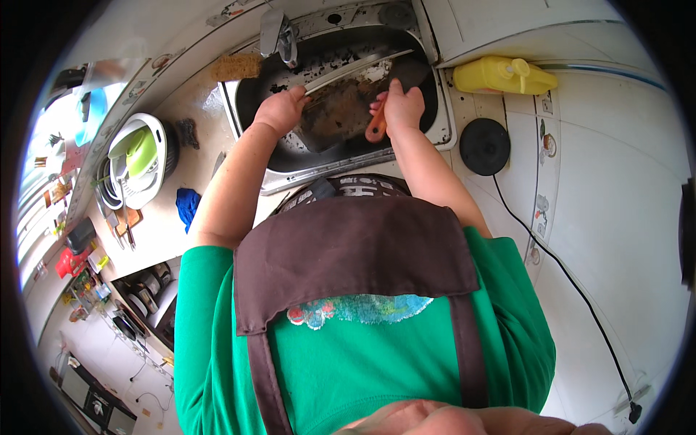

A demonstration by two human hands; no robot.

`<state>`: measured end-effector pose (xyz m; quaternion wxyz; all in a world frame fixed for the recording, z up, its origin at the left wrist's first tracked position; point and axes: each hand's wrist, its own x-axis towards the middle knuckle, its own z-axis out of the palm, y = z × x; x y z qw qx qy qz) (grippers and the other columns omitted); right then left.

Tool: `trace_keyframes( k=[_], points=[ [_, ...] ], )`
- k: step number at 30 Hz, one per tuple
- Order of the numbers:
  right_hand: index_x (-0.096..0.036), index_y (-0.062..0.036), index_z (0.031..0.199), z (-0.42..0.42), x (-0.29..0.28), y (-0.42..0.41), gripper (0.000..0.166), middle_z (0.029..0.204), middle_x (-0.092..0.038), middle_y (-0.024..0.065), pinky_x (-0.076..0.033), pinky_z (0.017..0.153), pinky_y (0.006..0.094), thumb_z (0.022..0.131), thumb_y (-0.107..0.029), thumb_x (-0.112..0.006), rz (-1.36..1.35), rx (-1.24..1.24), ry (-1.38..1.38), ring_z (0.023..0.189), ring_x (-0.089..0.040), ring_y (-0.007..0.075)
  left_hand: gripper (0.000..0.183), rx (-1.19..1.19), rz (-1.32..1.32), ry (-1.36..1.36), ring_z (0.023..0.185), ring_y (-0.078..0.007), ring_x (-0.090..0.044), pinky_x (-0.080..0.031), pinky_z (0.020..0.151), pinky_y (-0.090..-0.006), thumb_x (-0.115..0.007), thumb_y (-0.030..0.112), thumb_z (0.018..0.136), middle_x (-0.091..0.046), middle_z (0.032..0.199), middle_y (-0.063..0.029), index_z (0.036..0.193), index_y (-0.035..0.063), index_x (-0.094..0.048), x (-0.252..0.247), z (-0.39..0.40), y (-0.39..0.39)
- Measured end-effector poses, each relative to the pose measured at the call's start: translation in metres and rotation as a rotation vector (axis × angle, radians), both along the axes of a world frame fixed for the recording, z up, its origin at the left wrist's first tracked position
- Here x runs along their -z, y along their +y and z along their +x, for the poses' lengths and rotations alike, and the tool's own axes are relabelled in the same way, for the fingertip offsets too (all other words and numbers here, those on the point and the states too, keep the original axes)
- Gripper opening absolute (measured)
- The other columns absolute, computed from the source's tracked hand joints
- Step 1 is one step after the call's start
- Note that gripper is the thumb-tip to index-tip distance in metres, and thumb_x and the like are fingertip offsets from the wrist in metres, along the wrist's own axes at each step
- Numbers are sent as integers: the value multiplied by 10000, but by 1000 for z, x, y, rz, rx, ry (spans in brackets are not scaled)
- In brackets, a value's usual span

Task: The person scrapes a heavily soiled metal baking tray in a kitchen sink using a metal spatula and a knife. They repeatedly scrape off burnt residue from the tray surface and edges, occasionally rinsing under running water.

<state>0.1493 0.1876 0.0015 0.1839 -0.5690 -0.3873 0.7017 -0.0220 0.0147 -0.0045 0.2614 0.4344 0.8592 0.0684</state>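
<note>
In the dark sink basin (pixel 342 157) lies a flat panel (pixel 337 111), heavily stained brown and black, with a pale raised edge. My left hand (pixel 281 111) grips that edge near its left end and holds the panel tilted. My right hand (pixel 405 106) is closed around the orange handle (pixel 376 128) of a scraper. Its broad dark blade (pixel 410 70) points away from me, close to the panel's right end; whether it touches the panel is hard to tell. Dark flakes are scattered over the basin and its metal rim (pixel 447 128).
A faucet (pixel 280 38) overhangs the sink's back edge, beside a brown sponge (pixel 236 67). To the right lie a yellow pump jug (pixel 503 75) and a black disc (pixel 485 147) with a cord. On the left are a dish basket (pixel 138 157), knives (pixel 111 217) and a blue cloth (pixel 188 206).
</note>
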Motion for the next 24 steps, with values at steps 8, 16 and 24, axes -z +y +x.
trace_keyframes(
  k=[8, 16, 24],
  points=[
    [-350, 13, 945, -10, -7, 5, 254, 679, -568, 162, -507, 392, 379, 985, -175, -516, -10, 37, -10, 462, -592, 261, 261, 10, -47, 10, 866, -426, -627, -490, 754, -509, -483, 338, 966, -668, 876, -217, 993, 98, -583, -4, 1, 4],
    [-364, 30, 990, 9, 12, 17, 244, 675, -551, 152, -498, 390, 376, 986, -171, -503, -106, 137, -44, 460, -574, 254, 252, 32, -54, 30, 856, -424, -627, -491, 743, -506, -492, 327, 963, -668, 875, -216, 980, 91, -579, -5, 2, 5],
    [-341, 27, 1025, 13, 9, 24, 263, 693, -561, 152, -504, 405, 387, 990, -171, -511, -114, 93, -58, 476, -579, 248, 246, 39, -15, 17, 839, -430, -625, -490, 727, -509, -494, 327, 962, -666, 859, -216, 986, 96, -573, -3, 0, 4]
  ],
)
